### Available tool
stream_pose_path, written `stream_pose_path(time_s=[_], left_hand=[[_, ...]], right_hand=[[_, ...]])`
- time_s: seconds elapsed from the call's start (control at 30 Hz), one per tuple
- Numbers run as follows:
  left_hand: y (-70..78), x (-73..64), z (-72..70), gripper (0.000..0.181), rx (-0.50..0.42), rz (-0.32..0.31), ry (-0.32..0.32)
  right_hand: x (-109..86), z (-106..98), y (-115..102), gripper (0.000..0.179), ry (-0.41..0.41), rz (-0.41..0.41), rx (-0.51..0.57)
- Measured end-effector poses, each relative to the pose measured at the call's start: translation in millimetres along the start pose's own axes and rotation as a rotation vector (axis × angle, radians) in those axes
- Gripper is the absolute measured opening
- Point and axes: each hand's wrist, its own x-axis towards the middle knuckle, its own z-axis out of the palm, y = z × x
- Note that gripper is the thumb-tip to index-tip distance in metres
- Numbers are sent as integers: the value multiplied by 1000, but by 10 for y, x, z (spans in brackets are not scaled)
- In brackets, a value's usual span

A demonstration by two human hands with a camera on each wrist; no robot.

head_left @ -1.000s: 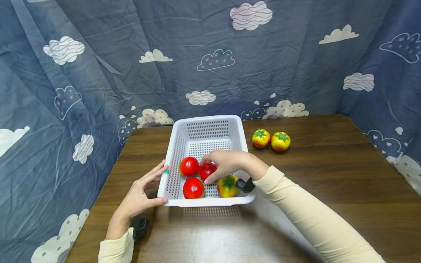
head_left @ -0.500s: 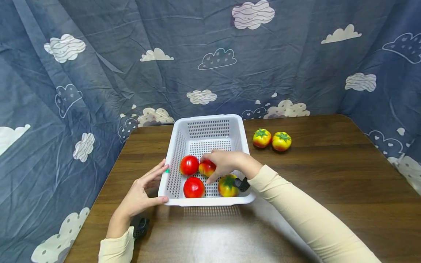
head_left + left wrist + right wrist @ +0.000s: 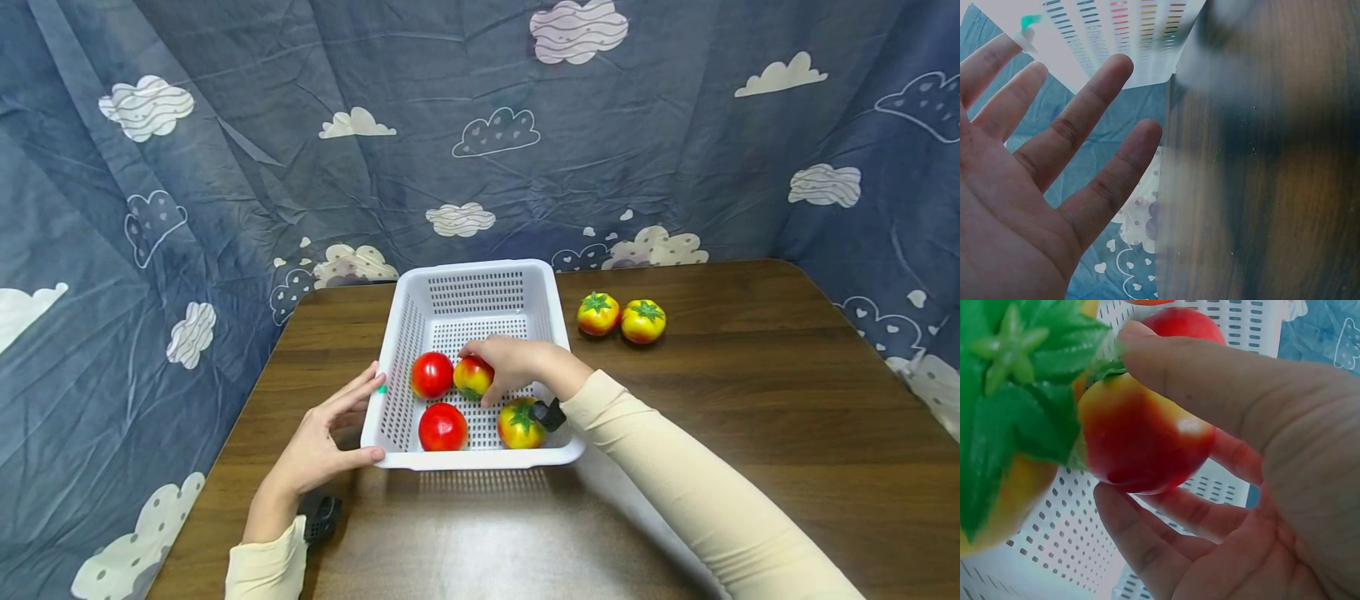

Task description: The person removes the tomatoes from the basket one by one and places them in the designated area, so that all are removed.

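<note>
We see the right hand (image 3: 517, 364) with its thumb and fingers curled round a red-and-yellow fruit (image 3: 472, 379) low inside a white perforated basket (image 3: 480, 460). In the right wrist view, the thumb lies along one side of the fruit and the fingertips reach under the other; we cannot tell whether the fruit touches the basket floor. The left hand (image 3: 318, 446) has its fingers spread and nearly straight, the fingertips at the basket's left rim beside a green mark (image 3: 382, 389), and the thumb against the near left corner.

Around the held piece, in the near half of the basket, we count three more: a red fruit (image 3: 432, 375) just to its left, a second red fruit (image 3: 442, 427) nearer the front wall, and a yellow fruit with green leaves (image 3: 520, 423) at the right, partly behind a black wrist device (image 3: 550, 415). Two more leafy fruits (image 3: 597, 314) sit side by side on the wooden table (image 3: 750, 375), right of the basket.

We see the right forearm, in a cream sleeve (image 3: 682, 475), slant in from the lower right over the basket's right rim, palm down. The left forearm rises from the lower left.
</note>
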Motion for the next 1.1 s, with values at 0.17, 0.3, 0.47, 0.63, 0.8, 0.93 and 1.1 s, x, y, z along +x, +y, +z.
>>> stream_pose_path(time_s=[0.17, 0.3, 0.47, 0.63, 0.8, 0.93, 1.1], left_hand=[[-4, -4, 7, 94, 1, -7, -2], [-2, -6, 9, 94, 6, -8, -2], [7, -6, 1, 94, 11, -4, 0], [19, -6, -5, 94, 16, -9, 0], [26, -5, -4, 94, 19, -12, 0], [21, -5, -5, 95, 19, -11, 1], [13, -6, -1, 94, 13, -12, -1]], right_hand=[[25, -3, 7, 79, 4, 2, -6], [44, 0, 16, 79, 5, 6, -11], [60, 5, 23, 77, 1, 28, 2], [61, 7, 29, 72, 7, 42, 1], [54, -5, 35, 70, 9, 34, -12], [42, -8, 46, 73, 0, 2, -8], [38, -18, 66, 71, -20, -25, -17]])
